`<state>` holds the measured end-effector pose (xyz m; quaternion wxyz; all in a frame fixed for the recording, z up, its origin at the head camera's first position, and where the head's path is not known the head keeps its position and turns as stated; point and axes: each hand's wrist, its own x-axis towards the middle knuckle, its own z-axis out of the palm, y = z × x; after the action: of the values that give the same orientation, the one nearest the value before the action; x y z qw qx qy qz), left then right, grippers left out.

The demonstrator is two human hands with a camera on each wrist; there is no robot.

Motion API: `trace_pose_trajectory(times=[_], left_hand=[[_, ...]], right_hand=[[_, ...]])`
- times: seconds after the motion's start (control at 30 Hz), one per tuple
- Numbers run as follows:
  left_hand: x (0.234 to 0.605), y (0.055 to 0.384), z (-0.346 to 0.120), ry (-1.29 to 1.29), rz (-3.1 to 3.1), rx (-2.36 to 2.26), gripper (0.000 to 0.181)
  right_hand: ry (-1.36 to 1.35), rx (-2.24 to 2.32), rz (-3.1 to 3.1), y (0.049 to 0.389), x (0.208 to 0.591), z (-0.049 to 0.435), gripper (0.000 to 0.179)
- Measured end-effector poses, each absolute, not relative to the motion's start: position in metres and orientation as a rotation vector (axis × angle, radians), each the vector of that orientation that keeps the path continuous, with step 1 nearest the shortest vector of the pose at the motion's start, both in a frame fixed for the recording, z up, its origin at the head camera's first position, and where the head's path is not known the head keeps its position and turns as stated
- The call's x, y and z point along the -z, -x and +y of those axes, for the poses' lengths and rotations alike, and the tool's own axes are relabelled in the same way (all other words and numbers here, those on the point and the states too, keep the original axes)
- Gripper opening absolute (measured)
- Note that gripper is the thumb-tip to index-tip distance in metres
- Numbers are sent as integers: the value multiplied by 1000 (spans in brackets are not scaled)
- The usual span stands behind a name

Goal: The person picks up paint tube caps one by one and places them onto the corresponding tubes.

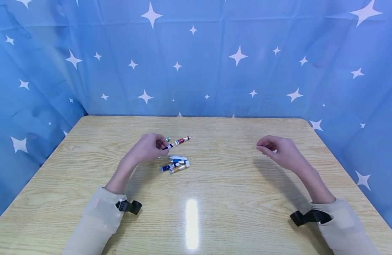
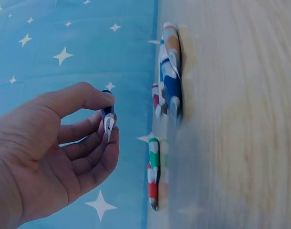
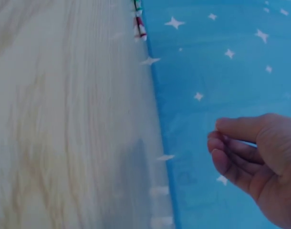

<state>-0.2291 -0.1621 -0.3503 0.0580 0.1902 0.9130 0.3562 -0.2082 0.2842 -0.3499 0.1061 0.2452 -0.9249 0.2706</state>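
Note:
My left hand [image 1: 150, 147] pinches a small dark blue paint tube [image 2: 108, 113] between thumb and fingers, held above the table. Below and beside it lie more paint tubes. A crimson tube [image 1: 182, 140] lies farther back, close to a green tube [image 1: 168, 139] that the hand partly hides. Nearer the person, a white-and-pale tube [image 1: 178, 157], a blue tube [image 1: 182, 162], a navy tube [image 1: 169, 167] and an ochre tube [image 1: 180, 169] lie bunched together. An orange-red tube [image 2: 152, 188] shows in the left wrist view. Over the table's right side hovers my right hand [image 1: 280, 150], fingers loosely curled, holding nothing.
Everything lies on a light wood-grain table [image 1: 228, 198] with a bright light reflection near its front. A blue curtain [image 1: 208, 71] with white stars hangs behind the table and along both sides. Each wrist wears a black camera strap.

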Motion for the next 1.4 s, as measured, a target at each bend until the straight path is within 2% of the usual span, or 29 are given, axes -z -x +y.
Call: trace_pose_trajectory(times=[0.33, 0.93, 1.4], left_hand=[[337, 219, -147, -736, 2777, -1120, 11], [319, 195, -117, -1076, 2715, -1235, 7], [312, 182, -104, -1229, 2564, -1299, 11]], right_hand=[[-825, -801, -2606, 197, 339, 263, 8], [-1041, -877, -2388, 170, 317, 222, 23], [-1134, -930, -2315, 153, 305, 200, 29]])
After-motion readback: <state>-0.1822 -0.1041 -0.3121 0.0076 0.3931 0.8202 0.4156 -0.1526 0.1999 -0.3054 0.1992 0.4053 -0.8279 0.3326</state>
